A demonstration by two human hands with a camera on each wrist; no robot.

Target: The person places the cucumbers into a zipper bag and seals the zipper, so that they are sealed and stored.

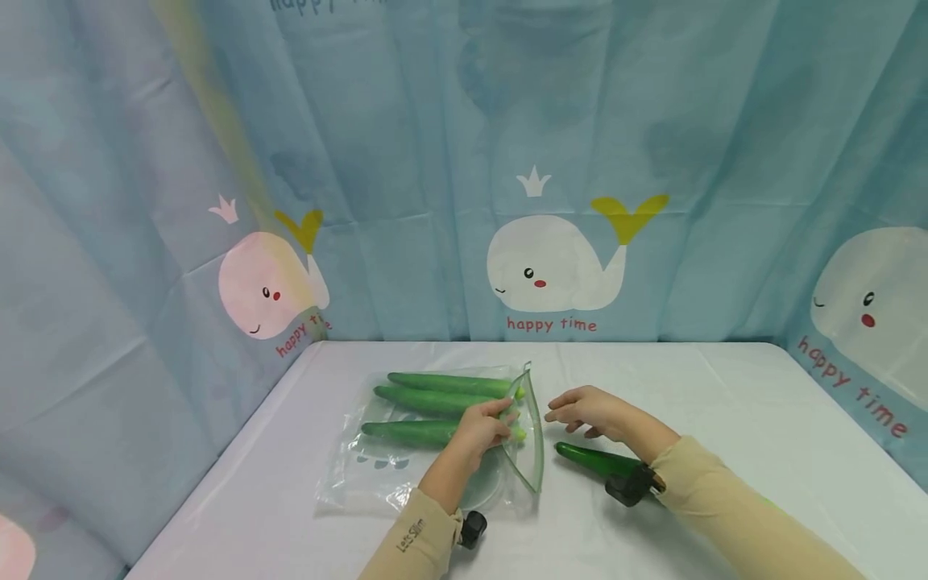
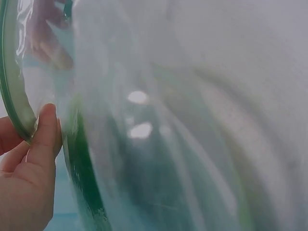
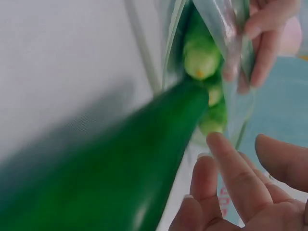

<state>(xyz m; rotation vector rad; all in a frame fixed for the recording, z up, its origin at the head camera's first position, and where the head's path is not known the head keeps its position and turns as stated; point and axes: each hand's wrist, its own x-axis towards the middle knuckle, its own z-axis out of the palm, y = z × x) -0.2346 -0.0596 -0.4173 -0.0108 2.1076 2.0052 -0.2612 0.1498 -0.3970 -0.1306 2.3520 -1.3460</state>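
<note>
A clear bag (image 1: 344, 483) with a green-edged mouth lies on the table, its mouth facing right. Inside it are three cucumbers (image 1: 428, 400). My left hand (image 1: 478, 431) pinches the upper side of the bag's mouth between thumb and fingers; the left wrist view shows this hand (image 2: 36, 168) at the green edge. To the right, my right hand (image 1: 598, 411) hovers with spread, slightly bent fingers, holding nothing. Below it a darker cucumber (image 1: 598, 461) lies outside the bag, partly hidden by the wrist camera. In the right wrist view this cucumber (image 3: 110, 163) points toward the bag's opening.
The white table (image 1: 696, 379) ends at the back against a blue curtain (image 1: 435, 161) printed with whales. More curtain hangs along the left and right sides. Black cameras (image 1: 473, 529) sit on both wrists.
</note>
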